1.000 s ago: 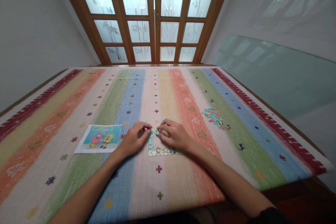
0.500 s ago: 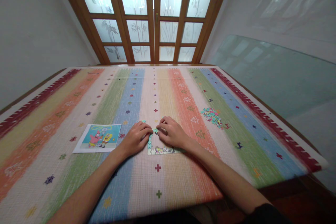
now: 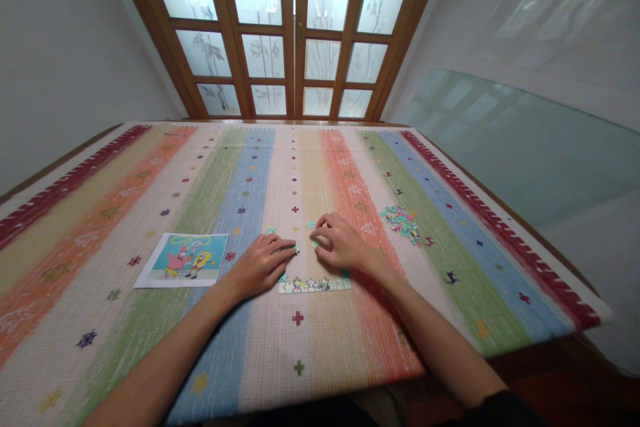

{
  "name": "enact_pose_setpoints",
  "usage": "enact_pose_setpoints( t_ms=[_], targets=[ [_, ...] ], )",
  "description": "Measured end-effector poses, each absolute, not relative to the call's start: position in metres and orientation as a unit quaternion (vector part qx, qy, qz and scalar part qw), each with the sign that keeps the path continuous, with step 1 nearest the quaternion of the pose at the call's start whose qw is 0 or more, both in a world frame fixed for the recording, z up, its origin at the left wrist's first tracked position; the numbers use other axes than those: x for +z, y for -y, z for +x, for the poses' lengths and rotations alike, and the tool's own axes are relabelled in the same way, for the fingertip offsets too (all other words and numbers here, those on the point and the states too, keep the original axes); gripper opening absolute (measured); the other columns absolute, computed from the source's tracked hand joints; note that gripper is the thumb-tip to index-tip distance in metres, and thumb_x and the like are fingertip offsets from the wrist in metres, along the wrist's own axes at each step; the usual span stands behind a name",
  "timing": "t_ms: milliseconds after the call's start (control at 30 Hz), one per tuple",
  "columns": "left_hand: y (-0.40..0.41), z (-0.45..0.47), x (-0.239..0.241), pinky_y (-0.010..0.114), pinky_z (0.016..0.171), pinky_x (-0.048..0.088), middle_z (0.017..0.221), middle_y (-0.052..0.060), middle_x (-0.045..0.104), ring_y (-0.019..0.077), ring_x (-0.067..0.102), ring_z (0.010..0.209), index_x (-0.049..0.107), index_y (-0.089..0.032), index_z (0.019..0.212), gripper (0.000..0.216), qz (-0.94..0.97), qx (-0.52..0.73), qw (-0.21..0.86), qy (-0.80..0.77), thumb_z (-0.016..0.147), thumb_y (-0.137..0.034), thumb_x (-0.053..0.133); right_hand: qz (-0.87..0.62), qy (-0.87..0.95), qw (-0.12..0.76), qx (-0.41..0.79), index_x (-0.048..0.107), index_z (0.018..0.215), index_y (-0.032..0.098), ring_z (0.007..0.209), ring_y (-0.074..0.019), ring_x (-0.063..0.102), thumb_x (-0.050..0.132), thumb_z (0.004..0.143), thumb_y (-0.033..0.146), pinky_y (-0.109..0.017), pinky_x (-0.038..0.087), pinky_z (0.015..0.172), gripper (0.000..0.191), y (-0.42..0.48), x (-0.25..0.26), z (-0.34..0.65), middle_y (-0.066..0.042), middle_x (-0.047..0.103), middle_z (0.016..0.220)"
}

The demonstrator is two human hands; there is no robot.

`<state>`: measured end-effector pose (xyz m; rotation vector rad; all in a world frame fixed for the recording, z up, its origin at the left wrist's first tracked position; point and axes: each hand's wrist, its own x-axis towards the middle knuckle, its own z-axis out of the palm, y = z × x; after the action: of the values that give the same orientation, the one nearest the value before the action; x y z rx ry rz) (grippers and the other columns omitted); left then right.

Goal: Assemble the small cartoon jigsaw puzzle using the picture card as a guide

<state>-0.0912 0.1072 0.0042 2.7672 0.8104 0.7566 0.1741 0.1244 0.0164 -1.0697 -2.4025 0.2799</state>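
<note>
A joined strip of jigsaw puzzle point(image 3: 315, 285) lies along the near side, with teal edge pieces rising at its ends, partly covered by my hands. My left hand point(image 3: 263, 262) rests flat to the left, its outstretched fingertips touching a small teal puzzle piece point(image 3: 297, 248). Across from it, my right hand point(image 3: 344, 241) has its thumb and forefinger curled round another teal piece point(image 3: 314, 243), mostly hidden by the fingers. A loose teal piece point(image 3: 311, 224) lies just beyond the right fingertips, and more pieces point(image 3: 271, 230) sit above my left hand.
To the left lies a printed cartoon picture point(image 3: 187, 259) on white paper. A heap of loose puzzle pieces point(image 3: 401, 223) is on the right. Everything rests on a striped tablecloth point(image 3: 320, 347), with wooden glazed doors point(image 3: 295, 33) beyond the table.
My hands have drawn apart: the right hand has moved right and slightly away from me, and the left fingers have straightened out. More of the puzzle strip shows between them.
</note>
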Motion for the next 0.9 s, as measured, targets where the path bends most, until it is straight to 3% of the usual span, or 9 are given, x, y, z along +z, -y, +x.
enact_pose_setpoints(
  t_ms=[900],
  targets=[
    [-0.107, -0.091, 0.003, 0.046, 0.091, 0.052, 0.118, 0.014, 0.07, 0.0265, 0.064, 0.103, 0.069, -0.018, 0.12, 0.027, 0.931, 0.25, 0.06, -0.257, 0.102, -0.017, 0.048, -0.366, 0.881, 0.273, 0.125, 0.074, 0.099, 0.017, 0.094, -0.0231, 0.057, 0.065, 0.095, 0.02, -0.038, 0.049, 0.086, 0.01, -0.118, 0.005, 0.152, -0.009, 0.065, 0.095]
  ],
)
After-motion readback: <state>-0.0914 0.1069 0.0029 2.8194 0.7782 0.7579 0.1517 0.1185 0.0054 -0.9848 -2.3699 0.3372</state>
